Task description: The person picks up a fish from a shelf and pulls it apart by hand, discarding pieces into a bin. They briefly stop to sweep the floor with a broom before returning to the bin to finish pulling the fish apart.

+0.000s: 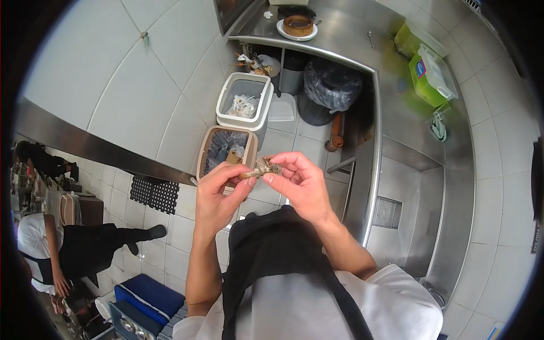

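Observation:
My left hand (218, 195) and my right hand (300, 181) meet in front of my chest, above the floor. Both pinch a small brownish crumpled scrap (263, 168) between fingertips; what it is I cannot tell. The scrap hangs right over the near edge of a brown open bin (205, 153) lined with a dark bag. I wear a black apron over a white shirt.
A white bin (245, 97) with pale scraps stands behind the brown one. A black-bagged bin (331, 85) sits under the steel counter (391, 113), which has a sink (405, 209), green containers (430, 73) and a plate (297, 29). Another person (62, 249) stands at left.

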`<control>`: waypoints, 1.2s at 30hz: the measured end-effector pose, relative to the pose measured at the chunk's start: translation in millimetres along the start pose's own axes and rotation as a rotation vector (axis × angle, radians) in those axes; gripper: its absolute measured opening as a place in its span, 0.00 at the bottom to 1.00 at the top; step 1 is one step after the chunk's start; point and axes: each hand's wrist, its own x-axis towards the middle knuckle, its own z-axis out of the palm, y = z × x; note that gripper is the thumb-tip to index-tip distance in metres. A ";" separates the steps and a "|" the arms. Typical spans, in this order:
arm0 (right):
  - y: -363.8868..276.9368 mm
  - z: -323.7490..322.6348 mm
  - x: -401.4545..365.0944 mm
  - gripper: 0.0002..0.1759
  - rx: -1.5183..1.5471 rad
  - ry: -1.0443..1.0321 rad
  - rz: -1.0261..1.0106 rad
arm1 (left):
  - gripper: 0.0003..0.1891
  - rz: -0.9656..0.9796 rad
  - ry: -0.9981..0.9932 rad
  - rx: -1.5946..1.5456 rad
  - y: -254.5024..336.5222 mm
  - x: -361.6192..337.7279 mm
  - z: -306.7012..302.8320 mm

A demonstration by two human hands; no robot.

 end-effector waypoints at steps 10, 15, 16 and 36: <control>3.9 11.1 7.3 0.11 0.384 0.141 0.045 | 0.08 0.328 0.272 0.267 -0.5 -6.7 20.8; -7.3 -0.1 13.7 0.10 0.519 0.222 0.090 | 0.09 0.327 0.247 0.258 9.6 -13.5 19.0; -5.8 -4.5 13.4 0.10 0.521 0.222 0.092 | 0.09 0.325 0.247 0.260 15.8 -15.4 18.5; -3.7 -7.6 11.6 0.09 0.465 0.211 0.079 | 0.03 0.759 -0.372 -0.684 174.8 0.9 -18.3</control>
